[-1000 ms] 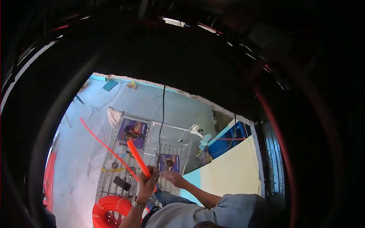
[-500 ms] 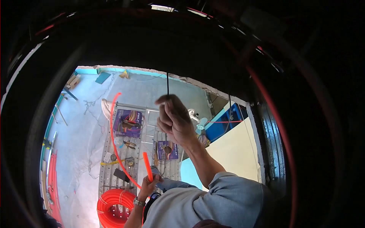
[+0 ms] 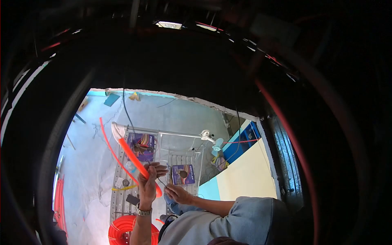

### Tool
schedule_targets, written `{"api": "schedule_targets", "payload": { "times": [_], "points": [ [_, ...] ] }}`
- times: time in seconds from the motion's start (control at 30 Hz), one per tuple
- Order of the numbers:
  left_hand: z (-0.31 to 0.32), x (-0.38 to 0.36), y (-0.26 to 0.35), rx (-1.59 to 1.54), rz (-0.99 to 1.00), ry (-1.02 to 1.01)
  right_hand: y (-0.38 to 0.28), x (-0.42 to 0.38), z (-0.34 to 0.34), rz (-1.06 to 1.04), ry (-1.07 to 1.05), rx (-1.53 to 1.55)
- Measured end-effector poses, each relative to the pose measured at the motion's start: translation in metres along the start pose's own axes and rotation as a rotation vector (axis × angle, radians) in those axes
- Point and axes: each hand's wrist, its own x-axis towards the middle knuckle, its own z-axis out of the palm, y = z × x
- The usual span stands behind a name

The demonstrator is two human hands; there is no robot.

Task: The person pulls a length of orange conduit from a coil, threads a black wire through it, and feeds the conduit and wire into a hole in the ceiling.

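Note:
My left hand, with a watch at the wrist, is wrapped round a length of orange corrugated conduit that slants up to the left. Some of its fingers stretch out to the right, past the conduit. A thin dark cable hangs from the dark opening above and runs down behind the conduit and left hand. Just right of the conduit, my right hand pinches a thin dark strand, which appears to be this cable. Another orange length curves up at the left.
Below is a perforated metal platform with an orange conduit coil, two purple boxes and a black flat object. A small fan stands at the right. The broken ceiling edge and a red pipe surround me.
My right hand has come down from the hanging cable to beside my left hand. My left hand has risen with the conduit, and the cable now hangs further left.

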Motion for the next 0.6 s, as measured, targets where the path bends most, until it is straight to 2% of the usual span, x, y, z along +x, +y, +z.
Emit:
{"api": "schedule_targets", "payload": {
  "times": [0.1, 0.2, 0.3, 0.33, 0.4, 0.47, 0.53, 0.6],
  "points": [
    [0.007, 0.002, 0.004, 0.017, 0.112, 0.16, 0.028, -0.004, 0.006, -0.083, -0.037, 0.068],
    [-0.011, -0.007, -0.016, 0.105, 0.039, 0.169, 0.059, 0.006, -0.006, -0.114, -0.219, 0.023],
    [-0.019, -0.027, -0.031, 0.124, -0.017, 0.098, 0.062, 0.03, -0.032, -0.382, -0.189, -0.212],
    [-0.022, -0.033, -0.034, 0.137, -0.018, 0.079, 0.021, 0.042, -0.047, 0.088, -0.263, 0.05],
    [-0.031, -0.042, -0.044, 0.109, -0.058, 0.09, -0.042, 0.064, -0.065, 0.061, -0.126, 0.306],
    [-0.037, -0.05, -0.048, 0.137, -0.081, 0.09, -0.113, 0.085, -0.075, -0.001, -0.222, 0.862],
    [-0.043, -0.058, -0.053, 0.225, -0.095, 0.101, -0.16, 0.109, -0.077, -0.224, -0.238, 0.92],
    [-0.05, -0.065, -0.058, 0.289, -0.117, 0.093, -0.214, 0.119, -0.079, -0.34, -0.19, 0.89]
  ]
}}
